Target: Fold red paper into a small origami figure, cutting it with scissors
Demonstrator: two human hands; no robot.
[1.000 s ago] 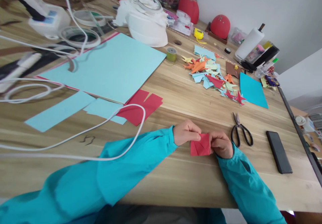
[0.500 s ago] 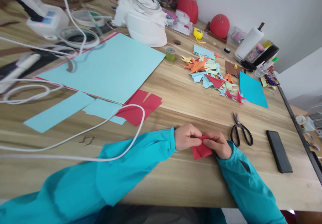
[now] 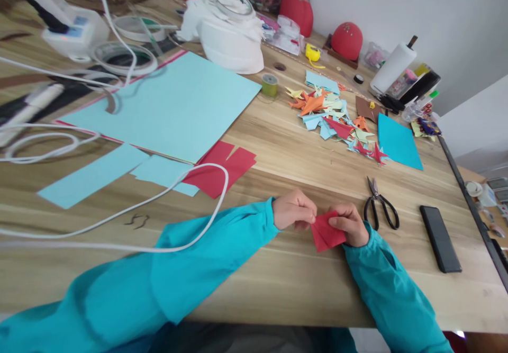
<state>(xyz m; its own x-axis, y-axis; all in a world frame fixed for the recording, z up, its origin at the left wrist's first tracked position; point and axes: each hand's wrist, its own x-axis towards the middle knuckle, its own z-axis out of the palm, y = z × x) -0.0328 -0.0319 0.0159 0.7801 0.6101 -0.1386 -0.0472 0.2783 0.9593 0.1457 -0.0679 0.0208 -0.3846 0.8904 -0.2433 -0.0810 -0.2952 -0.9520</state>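
Observation:
A small creased piece of red paper (image 3: 327, 234) is held between my two hands, just above the wooden table. My left hand (image 3: 294, 210) pinches its left corner with thumb and fingertips. On the right side, my right hand (image 3: 351, 225) grips the paper between thumb and curled fingers. Black-handled scissors (image 3: 375, 200) lie beside my right hand, blades pointing away. Beyond them is a pile of folded paper shapes (image 3: 335, 115) in orange, red, yellow and light blue. Cut red paper pieces (image 3: 226, 170) rest to the upper left of my hands.
Large light blue sheets (image 3: 170, 104) and a blue strip (image 3: 93, 175) cover the left side. A white cable (image 3: 216, 169) loops over my left sleeve. A phone (image 3: 440, 238) lies at right, near a blue square sheet (image 3: 399, 141). A green thread spool (image 3: 269, 85) stands mid-table.
My hands have moved slightly apart, and more of the red paper's face now shows between them. My left hand has shifted to the paper's left corner. Other things stay in place.

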